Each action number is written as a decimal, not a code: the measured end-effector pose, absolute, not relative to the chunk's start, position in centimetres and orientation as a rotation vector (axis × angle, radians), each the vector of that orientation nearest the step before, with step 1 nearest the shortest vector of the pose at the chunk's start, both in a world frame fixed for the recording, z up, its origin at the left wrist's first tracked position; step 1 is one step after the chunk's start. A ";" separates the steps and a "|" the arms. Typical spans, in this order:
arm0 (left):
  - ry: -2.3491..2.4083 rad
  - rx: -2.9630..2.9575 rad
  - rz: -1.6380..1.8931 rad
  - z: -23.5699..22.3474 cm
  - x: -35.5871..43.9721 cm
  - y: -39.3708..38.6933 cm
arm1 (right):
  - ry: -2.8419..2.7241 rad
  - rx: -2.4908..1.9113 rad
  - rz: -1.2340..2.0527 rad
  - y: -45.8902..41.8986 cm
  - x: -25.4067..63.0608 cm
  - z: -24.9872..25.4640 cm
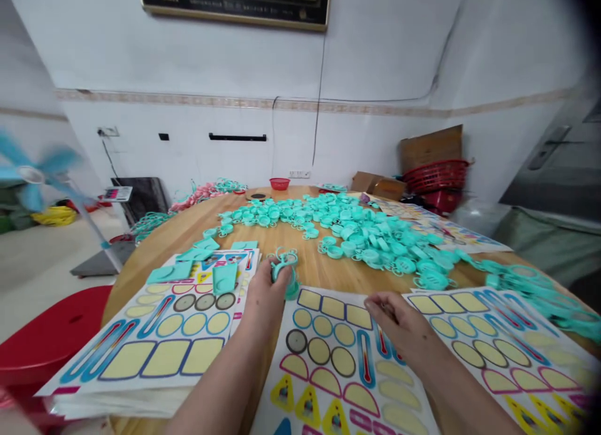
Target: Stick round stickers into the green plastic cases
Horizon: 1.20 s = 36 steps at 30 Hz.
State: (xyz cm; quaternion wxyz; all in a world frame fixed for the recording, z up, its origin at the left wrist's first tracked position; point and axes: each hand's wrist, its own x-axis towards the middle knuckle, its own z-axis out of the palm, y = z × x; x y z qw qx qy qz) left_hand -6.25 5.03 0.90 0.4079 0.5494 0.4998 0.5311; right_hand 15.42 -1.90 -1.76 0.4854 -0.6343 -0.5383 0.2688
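My left hand [265,291] grips a turquoise plastic molded piece [285,273] above the wooden tabletop, with more of the piece sticking out below my fingers. My right hand [399,325] rests over the top edge of a printed sticker sheet [328,360], fingertips pinched close together. Whether they hold anything is hidden. Another sticker sheet [488,353] lies to the right, and a stack of sheets [150,338] lies to the left with flat turquoise pieces [224,278] on it. A large spread of turquoise round plastic parts [370,235] covers the table's middle.
The round wooden table [300,263] carries everything. Tangled turquoise runners [539,294] trail off its right side, and a small red basket [280,183] sits at the far rim. A red stool [47,341] and a standing fan [32,172] are left; stacked red baskets [436,175] are right.
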 end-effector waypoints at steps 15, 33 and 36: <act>1.249 1.497 1.693 1.0 -5.0 3.7 | -1.692 -1.722 0.471 6.2 15.9 -0.3; 0.901 1.009 1.253 0.1 -3.3 3.3 | -1.545 -1.500 1.059 5.6 11.5 2.7; 0.726 0.972 1.138 0.9 -3.7 2.8 | -1.418 -1.346 1.340 1.7 10.6 3.2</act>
